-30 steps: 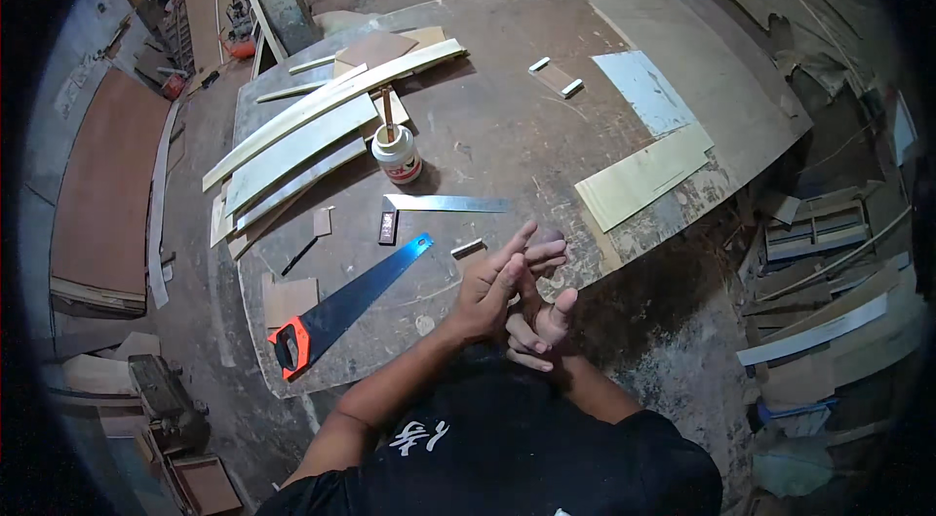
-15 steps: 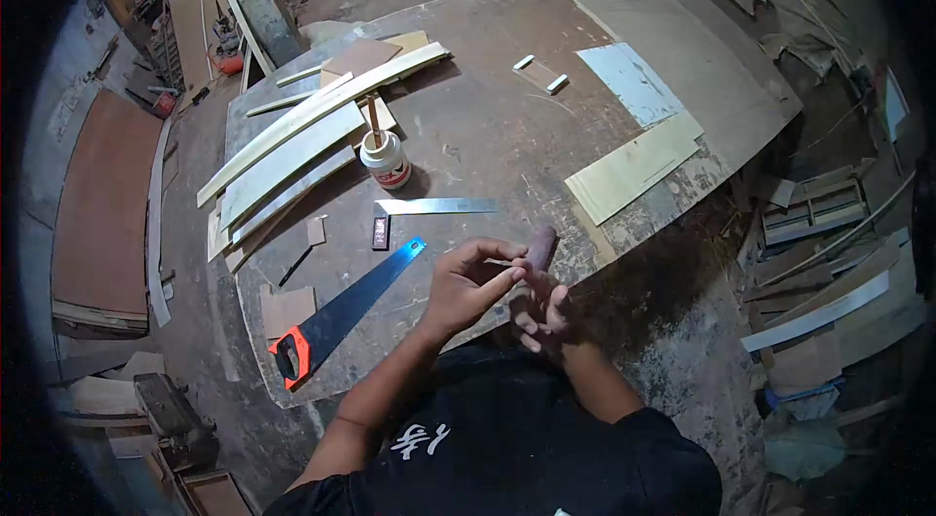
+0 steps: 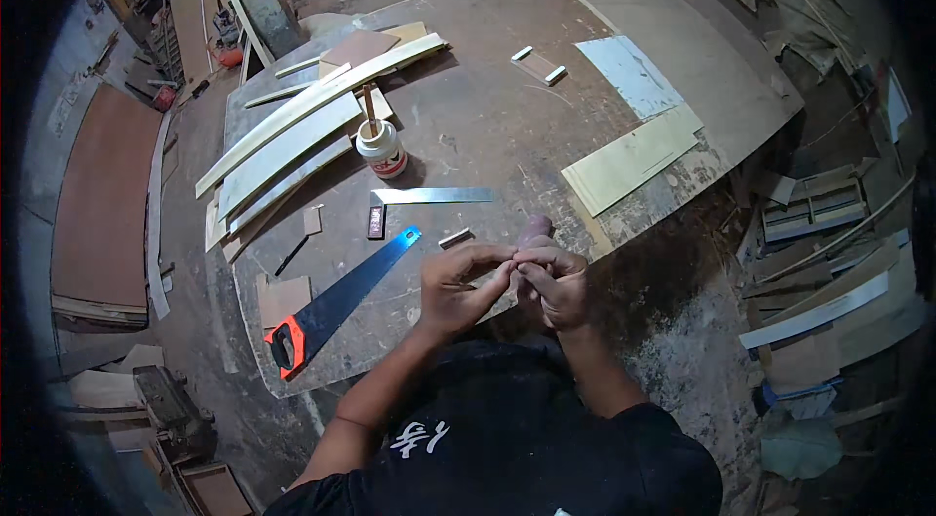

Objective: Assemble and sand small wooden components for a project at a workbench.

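My left hand [image 3: 460, 284] and my right hand [image 3: 556, 284] meet at the fingertips over the table's near edge, both pinched. Whatever they hold between them is too small to make out. Just beyond my right fingers is a purplish-brown rolled or cylindrical piece [image 3: 534, 227], its lower part hidden by the hand. A small wooden block [image 3: 454, 238] lies just past my left knuckles. Left of that hand rests a handsaw [image 3: 356, 297] with an orange and black handle. Farther off lies a try square [image 3: 434, 195] with a dark stock.
On the worktable [image 3: 487, 126] stand an open white glue jar [image 3: 381, 153] with a stick in it, stacked wooden strips [image 3: 292, 140], a pale board [image 3: 632, 160], a white panel [image 3: 629, 75] and a small wooden assembly [image 3: 539, 66]. A black pen [image 3: 292, 257] lies left.
My right hand has turned and brought its fingers up to pinch against the left fingertips. The small wooden block now shows beyond my left hand. The view has shifted slightly.
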A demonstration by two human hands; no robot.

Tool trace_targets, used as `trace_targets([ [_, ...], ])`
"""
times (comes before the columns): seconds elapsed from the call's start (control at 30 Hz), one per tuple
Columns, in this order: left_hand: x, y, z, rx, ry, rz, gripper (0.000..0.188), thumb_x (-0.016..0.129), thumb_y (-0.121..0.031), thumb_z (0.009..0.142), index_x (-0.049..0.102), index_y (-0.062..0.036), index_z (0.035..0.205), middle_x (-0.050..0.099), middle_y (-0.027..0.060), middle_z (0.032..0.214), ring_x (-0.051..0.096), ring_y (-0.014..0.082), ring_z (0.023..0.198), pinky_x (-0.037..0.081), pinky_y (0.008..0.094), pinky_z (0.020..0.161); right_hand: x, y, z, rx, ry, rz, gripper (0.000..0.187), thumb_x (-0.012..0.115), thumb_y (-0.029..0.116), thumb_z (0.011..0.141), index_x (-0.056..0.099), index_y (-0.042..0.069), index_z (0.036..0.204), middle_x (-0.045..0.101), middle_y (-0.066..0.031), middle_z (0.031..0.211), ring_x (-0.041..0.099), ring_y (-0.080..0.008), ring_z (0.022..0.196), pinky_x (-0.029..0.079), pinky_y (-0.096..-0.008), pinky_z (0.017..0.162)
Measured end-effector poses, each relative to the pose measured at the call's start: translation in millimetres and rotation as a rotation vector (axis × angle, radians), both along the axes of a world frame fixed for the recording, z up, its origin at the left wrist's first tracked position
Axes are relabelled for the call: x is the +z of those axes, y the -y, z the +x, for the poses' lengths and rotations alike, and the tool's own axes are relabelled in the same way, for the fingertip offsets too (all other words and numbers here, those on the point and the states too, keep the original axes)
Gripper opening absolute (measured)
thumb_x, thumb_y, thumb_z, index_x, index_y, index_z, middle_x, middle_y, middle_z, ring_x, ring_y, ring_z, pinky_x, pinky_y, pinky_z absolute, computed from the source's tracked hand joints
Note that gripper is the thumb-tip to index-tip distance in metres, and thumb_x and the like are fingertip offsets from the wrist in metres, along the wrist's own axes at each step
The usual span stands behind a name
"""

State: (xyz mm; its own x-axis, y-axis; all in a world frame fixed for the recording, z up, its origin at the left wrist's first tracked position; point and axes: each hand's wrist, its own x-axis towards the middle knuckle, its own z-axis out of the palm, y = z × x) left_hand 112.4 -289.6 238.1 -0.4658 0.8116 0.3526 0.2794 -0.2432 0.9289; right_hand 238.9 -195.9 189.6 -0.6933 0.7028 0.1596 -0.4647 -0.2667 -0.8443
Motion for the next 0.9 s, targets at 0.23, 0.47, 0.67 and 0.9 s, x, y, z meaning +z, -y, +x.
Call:
trace_targets([
  [0.23, -3, -4, 12, 0.100, -0.096, -0.015, 0.013, 0.067, 0.002, 0.075, 0.067, 0.0024, 0.088, 0.068, 0.0117, 0.083, 0.067, 0.0144, 0.075, 0.054, 0.0252, 0.068, 21, -3, 7, -0.244, 0.212, 0.549, 0.010, 0.064, 0.000, 0.083, 0.067, -0.001, 0.092, 0.064, -0.0092, 0.088, 0.062, -0.0132, 0.073, 0.051, -0.0239, 0.058],
  [0.47, -6, -13, 24, 0.187, -0.325, -0.078, 0.010, 0.069, -0.007, 0.071, 0.064, -0.0017, 0.078, 0.065, 0.0120, 0.071, 0.066, 0.0204, 0.063, 0.051, 0.0284, 0.057, 27, -14, 24, -0.374, 0.364, 1.008, 0.012, 0.068, 0.002, 0.078, 0.067, 0.000, 0.090, 0.064, -0.0116, 0.083, 0.064, -0.0238, 0.073, 0.051, -0.0308, 0.063],
  [0.67, -8, -20, 37, 0.154, -0.372, -0.197, 0.012, 0.070, -0.011, 0.069, 0.063, -0.0031, 0.074, 0.065, 0.0112, 0.071, 0.063, 0.0241, 0.063, 0.049, 0.0311, 0.057, 29, -21, 43, -0.293, 0.393, 1.029, 0.014, 0.066, 0.001, 0.077, 0.066, 0.000, 0.091, 0.063, -0.0123, 0.083, 0.063, -0.0262, 0.075, 0.051, -0.0317, 0.064],
  [0.9, 1, -32, 54, 0.094, -0.282, -0.178, 0.009, 0.066, -0.007, 0.071, 0.062, -0.0003, 0.076, 0.064, 0.0114, 0.069, 0.065, 0.0179, 0.064, 0.050, 0.0276, 0.059, 28, -36, 63, -0.154, 0.294, 0.711, 0.012, 0.060, 0.000, 0.080, 0.067, -0.001, 0.090, 0.064, -0.0099, 0.083, 0.062, -0.0172, 0.076, 0.049, -0.0278, 0.067],
])
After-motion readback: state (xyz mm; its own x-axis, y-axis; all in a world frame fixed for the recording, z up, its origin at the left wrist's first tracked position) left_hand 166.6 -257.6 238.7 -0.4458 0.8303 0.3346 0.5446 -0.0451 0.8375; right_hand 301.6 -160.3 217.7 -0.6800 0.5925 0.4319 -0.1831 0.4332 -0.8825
